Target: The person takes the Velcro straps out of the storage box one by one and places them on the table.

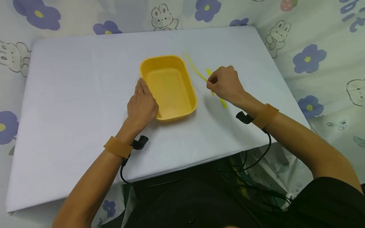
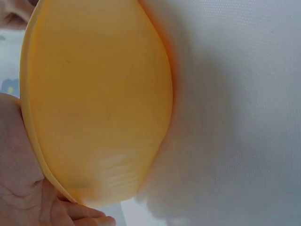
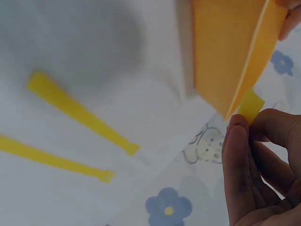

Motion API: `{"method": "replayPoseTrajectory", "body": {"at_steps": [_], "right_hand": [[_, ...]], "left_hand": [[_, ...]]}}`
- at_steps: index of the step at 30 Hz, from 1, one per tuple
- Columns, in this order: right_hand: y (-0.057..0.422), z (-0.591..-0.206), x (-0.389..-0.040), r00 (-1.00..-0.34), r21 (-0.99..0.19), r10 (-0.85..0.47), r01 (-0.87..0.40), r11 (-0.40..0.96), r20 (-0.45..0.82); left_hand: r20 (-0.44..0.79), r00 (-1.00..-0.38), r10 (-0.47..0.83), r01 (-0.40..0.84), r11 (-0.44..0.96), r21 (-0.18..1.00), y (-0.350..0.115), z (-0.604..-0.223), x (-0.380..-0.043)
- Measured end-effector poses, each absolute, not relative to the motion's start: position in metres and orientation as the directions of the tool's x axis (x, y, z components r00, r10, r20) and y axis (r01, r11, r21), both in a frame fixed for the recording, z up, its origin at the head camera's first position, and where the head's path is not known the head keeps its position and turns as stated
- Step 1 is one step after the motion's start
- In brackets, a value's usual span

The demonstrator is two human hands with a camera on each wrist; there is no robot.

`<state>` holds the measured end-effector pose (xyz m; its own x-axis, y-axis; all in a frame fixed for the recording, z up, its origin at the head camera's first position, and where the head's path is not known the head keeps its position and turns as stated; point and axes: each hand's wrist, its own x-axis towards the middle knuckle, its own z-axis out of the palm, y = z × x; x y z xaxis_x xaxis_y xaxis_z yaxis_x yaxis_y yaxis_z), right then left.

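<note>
A yellow-orange rectangular plastic tub (image 1: 195, 103) stands upright on the white table. My left hand (image 1: 141, 106) lies along the tub's left side, fingers fairly straight; in the left wrist view, the palm (image 2: 19, 155) touches the rim. To the tub's right, my right hand (image 1: 225, 82) pinches a thin yellow strip (image 1: 196, 70) between thumb and fingertips, above the table. The strip's far end is blurred toward the tub's upper right corner. Two more yellow strips, one nearer (image 3: 84, 113) and one beside it (image 3: 51, 158), lie flat under my right hand, each with a notched end.
The white-covered table (image 1: 71, 110) extends well left of the tub. Curtains with rabbits and purple flowers (image 1: 309, 58) hang behind and to the right. A black cable (image 1: 268, 148) runs from the right wrist camera (image 1: 244, 117) past the table's front edge.
</note>
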<state>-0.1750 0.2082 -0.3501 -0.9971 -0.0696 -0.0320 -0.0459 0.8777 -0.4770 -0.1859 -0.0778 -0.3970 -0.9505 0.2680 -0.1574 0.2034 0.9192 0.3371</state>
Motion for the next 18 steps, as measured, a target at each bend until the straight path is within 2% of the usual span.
{"method": "replayPoseTrajectory", "body": {"at_steps": [18], "right_hand": [[0.291,-0.376,-0.159,-0.995,-0.428,0.087,0.097,0.899,-0.041]], "left_hand": [[-0.176,-0.949,0.261,0.189,0.919,0.347,-0.077,-0.395,-0.185]]}}
